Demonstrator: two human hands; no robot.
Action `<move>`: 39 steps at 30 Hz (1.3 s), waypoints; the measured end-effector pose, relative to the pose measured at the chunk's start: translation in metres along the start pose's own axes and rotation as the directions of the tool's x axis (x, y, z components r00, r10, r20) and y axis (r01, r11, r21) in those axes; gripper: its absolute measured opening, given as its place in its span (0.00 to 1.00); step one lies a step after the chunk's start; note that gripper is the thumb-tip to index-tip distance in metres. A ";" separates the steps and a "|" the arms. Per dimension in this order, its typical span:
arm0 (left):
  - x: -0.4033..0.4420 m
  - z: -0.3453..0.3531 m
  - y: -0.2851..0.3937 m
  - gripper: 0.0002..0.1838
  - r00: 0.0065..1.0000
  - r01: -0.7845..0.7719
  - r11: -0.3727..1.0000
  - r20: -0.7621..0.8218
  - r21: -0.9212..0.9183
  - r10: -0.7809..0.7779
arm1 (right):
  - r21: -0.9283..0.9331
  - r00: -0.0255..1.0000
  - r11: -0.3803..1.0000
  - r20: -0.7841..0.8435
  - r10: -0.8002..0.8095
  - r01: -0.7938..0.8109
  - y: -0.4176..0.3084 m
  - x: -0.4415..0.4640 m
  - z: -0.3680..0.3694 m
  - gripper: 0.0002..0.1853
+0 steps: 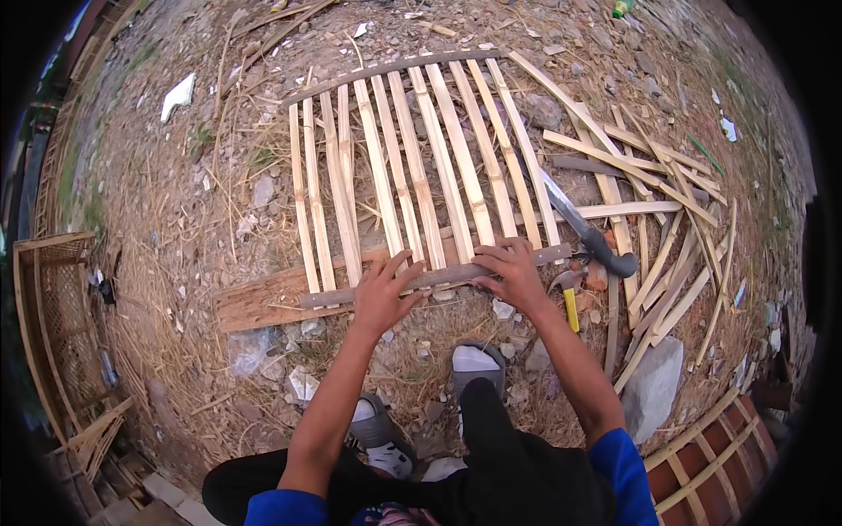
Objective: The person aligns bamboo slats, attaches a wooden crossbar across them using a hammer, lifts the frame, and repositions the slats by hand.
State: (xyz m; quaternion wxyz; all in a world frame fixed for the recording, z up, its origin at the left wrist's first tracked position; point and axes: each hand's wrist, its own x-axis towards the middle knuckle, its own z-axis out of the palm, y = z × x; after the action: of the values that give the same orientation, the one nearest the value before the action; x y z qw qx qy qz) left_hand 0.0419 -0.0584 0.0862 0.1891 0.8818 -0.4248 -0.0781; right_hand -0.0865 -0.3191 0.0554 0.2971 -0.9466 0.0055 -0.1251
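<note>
A frame of pale bamboo slats (373,167) lies on the ground, joined to a dark crossbar at its far edge and another dark crossbar (447,274) at its near edge. My left hand (383,294) grips the near crossbar left of its middle, fingers bent over it. Farther right on the same bar, my right hand (513,276) has its fingers curled over the top. Under the near part of the frame is a rough wooden board (254,301). A saw with a dark handle (608,254) and a hammer with a yellow handle (571,309) lie beside the bar's right end.
Loose bamboo strips (675,193) are heaped at the right. A grey stone block (649,386) sits near my right arm, with a slatted panel (715,456) at the lower right. At the far left stands a wooden lattice frame (74,342). Straw and small stones litter the ground.
</note>
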 end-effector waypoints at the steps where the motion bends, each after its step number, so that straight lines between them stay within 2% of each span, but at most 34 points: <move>1: 0.001 -0.001 0.000 0.26 1.000 -0.005 1.000 -0.007 0.004 0.005 | 0.002 1.000 1.000 -0.002 0.007 -0.007 -0.001 0.001 -0.001 0.21; 12: 0.005 -0.002 0.000 0.22 1.000 -0.006 0.999 -0.023 -0.039 0.005 | 0.000 1.000 1.000 -0.017 -0.010 0.010 0.002 0.004 -0.006 0.23; 15: 0.006 0.002 0.000 0.26 1.000 -0.002 0.998 -0.020 -0.056 0.001 | 0.001 1.000 1.000 0.010 -0.011 0.011 0.005 0.005 -0.008 0.23; 23: 0.006 0.004 0.002 0.23 0.999 0.040 0.999 0.013 -0.003 -0.040 | 0.002 0.999 1.000 0.036 0.029 -0.029 0.003 0.005 -0.010 0.23; 27: 0.008 0.000 0.009 0.23 1.000 -0.001 0.998 -0.013 0.056 0.002 | -0.024 1.000 0.999 0.011 0.027 -0.027 -0.001 0.002 -0.009 0.23; 32: 0.007 0.009 0.004 0.21 1.000 -0.008 1.000 -0.029 0.018 0.008 | -0.072 0.998 0.997 -0.055 -0.034 0.030 0.002 -0.005 -0.004 0.22; 39: 0.007 0.010 0.005 0.21 0.999 -0.006 0.999 -0.041 0.045 0.008 | -0.068 0.997 0.997 -0.063 -0.036 0.032 0.001 -0.002 -0.006 0.22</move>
State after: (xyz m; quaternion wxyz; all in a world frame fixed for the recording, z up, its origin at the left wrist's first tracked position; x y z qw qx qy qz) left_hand 0.0398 -0.0692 0.0789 0.1781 0.8858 -0.4257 -0.0497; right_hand -0.0898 -0.3229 0.0586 0.2629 -0.9515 0.0031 -0.1601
